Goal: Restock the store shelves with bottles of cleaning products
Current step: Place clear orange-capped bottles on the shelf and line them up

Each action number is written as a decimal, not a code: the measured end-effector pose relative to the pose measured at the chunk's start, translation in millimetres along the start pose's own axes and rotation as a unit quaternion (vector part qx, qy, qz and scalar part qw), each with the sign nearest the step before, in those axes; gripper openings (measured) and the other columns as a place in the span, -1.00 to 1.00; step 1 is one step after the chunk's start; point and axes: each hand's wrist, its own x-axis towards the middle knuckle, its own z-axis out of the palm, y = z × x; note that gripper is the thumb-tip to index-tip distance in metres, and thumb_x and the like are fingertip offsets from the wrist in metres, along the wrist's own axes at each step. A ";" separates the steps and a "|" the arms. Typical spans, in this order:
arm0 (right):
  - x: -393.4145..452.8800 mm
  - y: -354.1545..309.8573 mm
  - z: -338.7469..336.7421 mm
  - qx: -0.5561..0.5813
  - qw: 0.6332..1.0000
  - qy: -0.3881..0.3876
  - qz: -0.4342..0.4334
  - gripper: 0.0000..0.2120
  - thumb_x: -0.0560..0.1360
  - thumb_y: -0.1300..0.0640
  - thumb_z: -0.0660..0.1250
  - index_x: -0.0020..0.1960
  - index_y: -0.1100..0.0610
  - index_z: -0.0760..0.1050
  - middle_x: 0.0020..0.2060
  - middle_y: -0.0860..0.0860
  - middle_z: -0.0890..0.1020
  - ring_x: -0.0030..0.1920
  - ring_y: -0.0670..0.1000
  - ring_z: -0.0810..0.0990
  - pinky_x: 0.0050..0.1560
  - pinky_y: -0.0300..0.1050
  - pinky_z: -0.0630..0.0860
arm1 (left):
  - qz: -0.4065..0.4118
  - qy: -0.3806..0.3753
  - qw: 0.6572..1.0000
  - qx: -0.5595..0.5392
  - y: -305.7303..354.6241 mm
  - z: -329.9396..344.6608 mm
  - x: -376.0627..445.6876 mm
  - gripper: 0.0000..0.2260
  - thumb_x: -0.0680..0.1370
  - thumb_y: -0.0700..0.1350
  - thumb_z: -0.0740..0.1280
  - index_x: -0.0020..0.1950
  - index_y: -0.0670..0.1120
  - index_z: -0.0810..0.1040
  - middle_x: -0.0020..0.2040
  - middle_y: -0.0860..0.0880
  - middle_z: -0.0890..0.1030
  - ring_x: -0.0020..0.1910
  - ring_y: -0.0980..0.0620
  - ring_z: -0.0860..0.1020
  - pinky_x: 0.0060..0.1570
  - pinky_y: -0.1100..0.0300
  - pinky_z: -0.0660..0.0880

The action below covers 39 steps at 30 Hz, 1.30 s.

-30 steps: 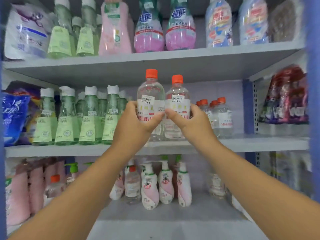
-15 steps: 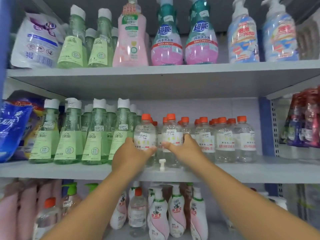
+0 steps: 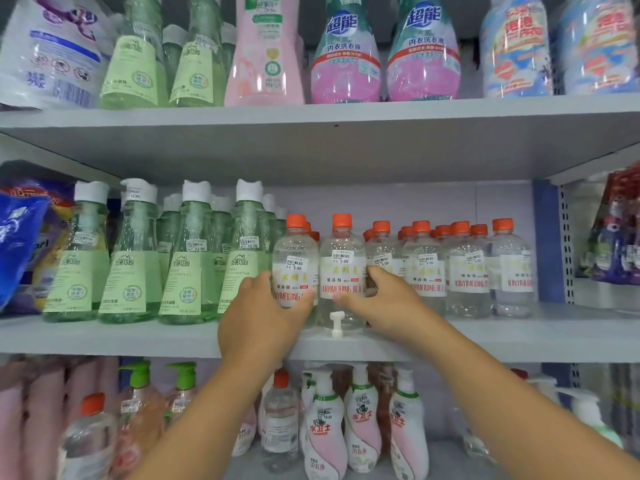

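Observation:
Two clear bottles with orange caps stand upright at the front of the middle shelf (image 3: 138, 337). My left hand (image 3: 263, 317) grips the left clear bottle (image 3: 294, 258) low on its label. My right hand (image 3: 384, 303) grips the right clear bottle (image 3: 342, 261), thumb across its front. Both bottles rest on the shelf board, touching the row of like bottles (image 3: 464, 268) to their right. A small white peg (image 3: 336, 323) sticks up from the shelf lip in front of the right bottle.
Green bottles with white caps (image 3: 138, 258) fill the middle shelf to the left. Pink, green and blue bottles (image 3: 346, 57) line the upper shelf. Pump bottles (image 3: 360, 420) stand on the lower shelf. A blue upright (image 3: 547, 244) bounds the bay at the right.
Both hands carried the two clear bottles down from mid-air and inward onto the middle shelf. The bottles now stand on the board beside the orange-capped row.

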 end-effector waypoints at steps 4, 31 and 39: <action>-1.9 -3.3 0.2 -0.004 1.000 -0.003 -0.004 -0.62 0.46 -0.14 0.46 0.22 -0.11 0.49 0.04 -0.20 0.63 0.03 -0.14 0.62 0.12 0.01 0.62 | -0.016 0.007 1.000 -0.019 1.2 -1.0 -0.2 -0.39 0.41 0.42 0.35 0.31 0.08 0.46 0.09 0.10 0.57 -0.01 0.03 0.59 -0.14 0.09 0.53; -48.3 -9.1 6.6 -0.144 0.986 0.076 -0.029 -0.50 0.59 -0.14 0.28 0.46 0.03 0.34 0.34 -0.04 0.51 0.28 0.07 0.51 0.09 -0.05 0.41 | 0.073 -0.029 0.996 -0.042 -44.1 -39.1 -54.5 -0.51 0.56 0.20 0.37 0.40 -0.02 0.50 0.27 0.04 0.59 0.27 0.01 0.50 0.32 0.05 0.44; -145.2 11.3 184.1 -0.034 0.974 0.194 -0.113 -0.46 0.57 0.09 0.35 0.52 0.08 0.31 0.46 -0.03 0.33 0.50 0.00 0.27 0.48 -0.05 0.26 | -0.032 0.040 0.989 -0.139 -218.7 -56.4 -124.9 -0.59 0.52 0.06 0.47 0.33 0.06 0.49 0.26 0.11 0.49 0.28 0.10 0.44 0.32 -0.02 0.45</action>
